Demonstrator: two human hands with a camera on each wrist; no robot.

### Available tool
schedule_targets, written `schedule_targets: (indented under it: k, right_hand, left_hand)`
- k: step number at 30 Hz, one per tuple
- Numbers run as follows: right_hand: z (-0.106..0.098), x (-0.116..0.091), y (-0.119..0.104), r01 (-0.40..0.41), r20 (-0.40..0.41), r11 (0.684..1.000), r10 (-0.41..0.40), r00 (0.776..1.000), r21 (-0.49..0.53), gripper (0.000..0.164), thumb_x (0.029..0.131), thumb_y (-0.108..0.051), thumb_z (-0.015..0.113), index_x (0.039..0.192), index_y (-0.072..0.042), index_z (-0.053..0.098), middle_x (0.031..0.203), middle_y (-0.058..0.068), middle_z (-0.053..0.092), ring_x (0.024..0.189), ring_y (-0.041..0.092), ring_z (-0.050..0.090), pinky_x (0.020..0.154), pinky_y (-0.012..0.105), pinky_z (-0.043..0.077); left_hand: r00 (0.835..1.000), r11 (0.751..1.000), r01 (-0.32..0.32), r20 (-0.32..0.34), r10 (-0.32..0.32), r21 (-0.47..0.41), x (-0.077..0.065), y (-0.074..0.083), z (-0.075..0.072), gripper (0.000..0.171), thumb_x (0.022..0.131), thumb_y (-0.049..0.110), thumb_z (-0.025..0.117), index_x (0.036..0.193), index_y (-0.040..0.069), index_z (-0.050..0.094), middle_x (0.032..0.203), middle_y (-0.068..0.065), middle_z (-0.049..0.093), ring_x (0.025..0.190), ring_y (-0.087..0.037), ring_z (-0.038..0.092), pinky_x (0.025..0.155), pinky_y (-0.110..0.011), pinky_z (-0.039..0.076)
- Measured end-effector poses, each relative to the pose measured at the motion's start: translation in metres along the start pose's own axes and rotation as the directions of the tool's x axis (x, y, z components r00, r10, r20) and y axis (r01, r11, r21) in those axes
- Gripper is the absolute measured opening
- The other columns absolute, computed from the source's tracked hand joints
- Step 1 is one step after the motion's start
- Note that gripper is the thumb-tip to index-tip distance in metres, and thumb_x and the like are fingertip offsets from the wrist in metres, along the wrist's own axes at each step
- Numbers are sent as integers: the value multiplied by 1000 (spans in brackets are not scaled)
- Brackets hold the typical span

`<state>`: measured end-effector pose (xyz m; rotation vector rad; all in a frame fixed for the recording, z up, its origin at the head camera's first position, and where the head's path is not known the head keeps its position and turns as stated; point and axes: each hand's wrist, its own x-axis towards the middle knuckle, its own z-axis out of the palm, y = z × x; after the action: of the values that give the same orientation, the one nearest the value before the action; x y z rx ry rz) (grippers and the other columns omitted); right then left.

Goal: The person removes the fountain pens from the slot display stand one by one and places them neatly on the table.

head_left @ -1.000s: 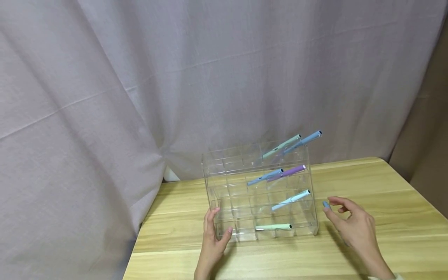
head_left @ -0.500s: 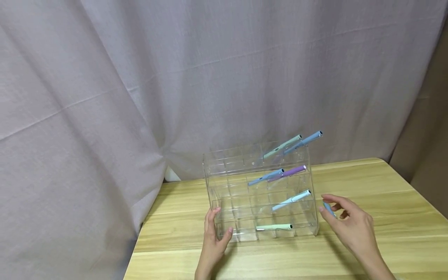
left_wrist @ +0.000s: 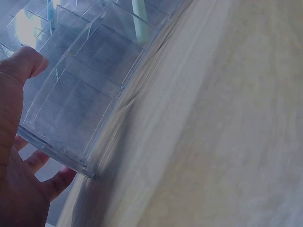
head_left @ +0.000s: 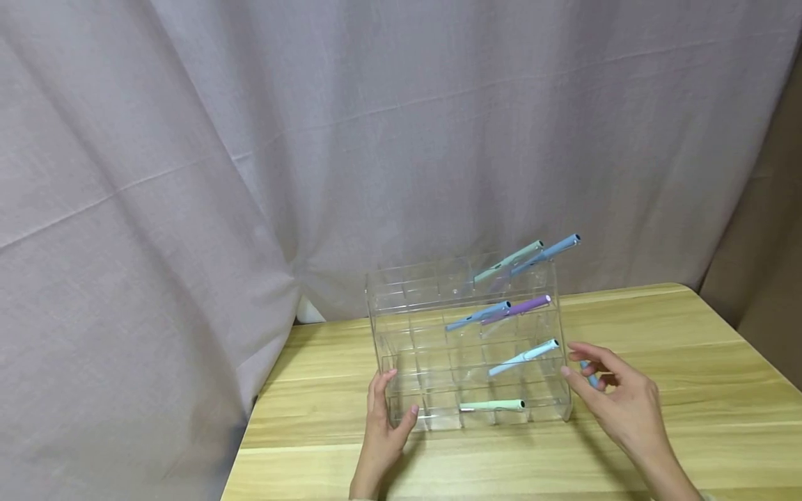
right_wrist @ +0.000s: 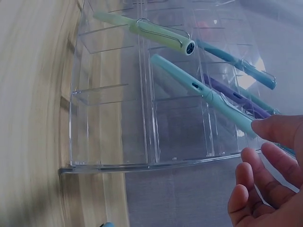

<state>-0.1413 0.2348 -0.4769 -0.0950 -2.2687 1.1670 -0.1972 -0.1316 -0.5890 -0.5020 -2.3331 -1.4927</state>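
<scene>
My left hand [head_left: 381, 435] grips the lower left corner of a clear acrylic pen rack [head_left: 432, 304]; in the left wrist view its thumb [left_wrist: 29, 64] lies over the front, fingers round the side panel. My right hand [head_left: 629, 414] hovers just right of the rack, loosely bent fingers holding nothing. Its thumb tip is near the cap end of a light blue pen [head_left: 523, 358] leaning in the rack; in the right wrist view the two overlap, contact unclear. Beneath this hand a blue pen [head_left: 592, 380] lies on the table, mostly hidden.
A mint pen [head_left: 491, 406] lies in the bottom tier. Higher up are a blue pen [head_left: 477, 316], a purple pen [head_left: 529, 305], a green pen [head_left: 507, 261] and another blue pen [head_left: 557, 248]. The wooden table [head_left: 708, 348] ends at a grey curtain [head_left: 407, 139].
My right hand has shifted left toward the rack, so the blue pen on the table shows between thumb and fingers. The left hand keeps its grip and the rack stays put.
</scene>
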Motion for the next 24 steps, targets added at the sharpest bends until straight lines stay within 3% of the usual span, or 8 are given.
schedule_targets:
  k: [8, 18, 24]
  right_hand:
    - [3, 3, -3, 23, 17, 1000, -23, 1000, -1, 35, 91, -19, 87, 125, -18, 78, 90, -27, 69, 75, -6, 58, 63, 12, 46]
    - [11, 11, -3, 84, 20, 996, -85, 996, 40, 32, 91, -11, 85, 122, -18, 80, 93, -18, 76, 76, -6, 61, 62, 12, 48]
    - [9, 11, -5, 60, 42, 998, -61, 997, 14, 26, 94, -20, 84, 120, -21, 80, 85, -8, 74, 73, -2, 61, 62, 13, 49]
  left_hand:
    - [999, 999, 35, 6, -35, -18, 0, 1, 0, 76, 96, 16, 78, 160, 18, 38, 171, -18, 30, 160, -58, 19, 117, -87, 30]
    - [998, 998, 66, 0, -66, -13, -1, 2, -1, 75, 96, 19, 78, 160, 27, 39, 171, -19, 30, 161, -59, 18, 118, -85, 30]
    - [998, 998, 55, 1, -55, -8, 0, 2, 0, 74, 96, 19, 79, 159, 20, 40, 171, -19, 30, 160, -60, 19, 118, -85, 30]
